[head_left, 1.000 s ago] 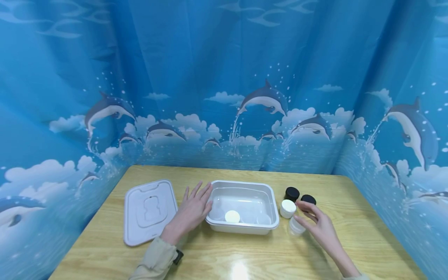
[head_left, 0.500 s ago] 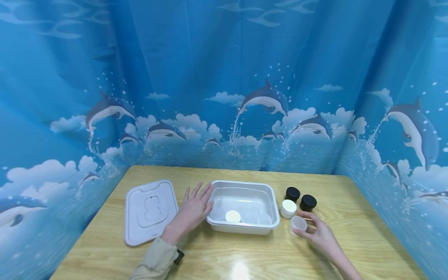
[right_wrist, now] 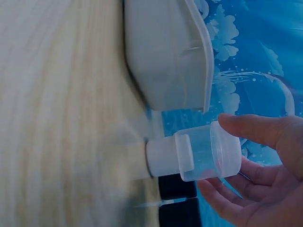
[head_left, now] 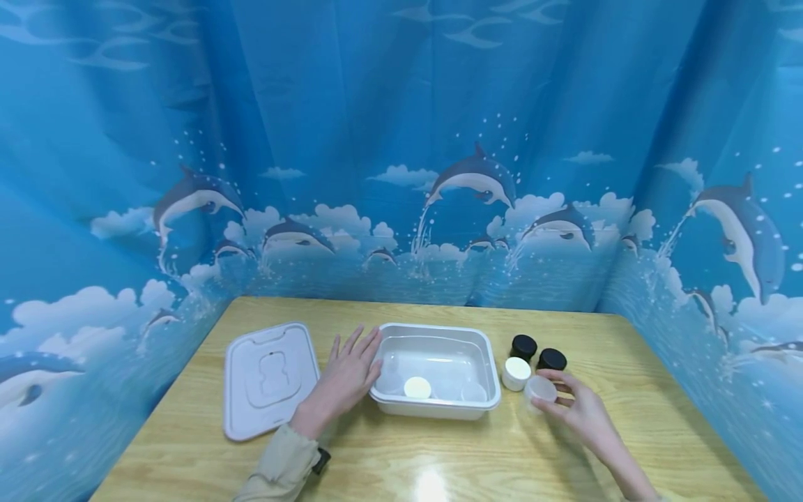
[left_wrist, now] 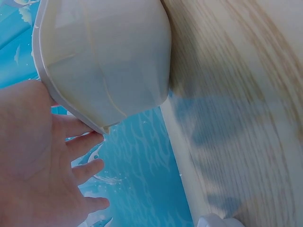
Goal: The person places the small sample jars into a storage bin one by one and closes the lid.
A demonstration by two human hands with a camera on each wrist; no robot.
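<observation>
My right hand (head_left: 580, 411) pinches the lid of a small clear plastic jar (head_left: 541, 389) between thumb and fingers. In the right wrist view this clear jar (right_wrist: 201, 156) overlaps a white jar (right_wrist: 161, 157) behind it. The head view has that white-lidded jar just left of the clear one, at the tub's right side. My left hand (head_left: 341, 380) lies with straight fingers against the left rim of a white plastic tub (head_left: 433, 412); its fingertips meet the rim's corner in the left wrist view. Inside the tub are a white round lid or jar (head_left: 417, 388) and a fainter translucent round piece (head_left: 473, 392).
Two black-lidded jars, one farther back (head_left: 523, 346) and one to its right (head_left: 552, 359), stand behind the white and clear jars. A flat whitish lid (head_left: 271, 380) lies left of the tub. A blue dolphin-print curtain (head_left: 401, 174) surrounds the wooden table (head_left: 477, 460).
My right hand has shifted the clear jar slightly away from me and to the right, toward the black jars, and it leans less. My left hand stays at the tub's rim.
</observation>
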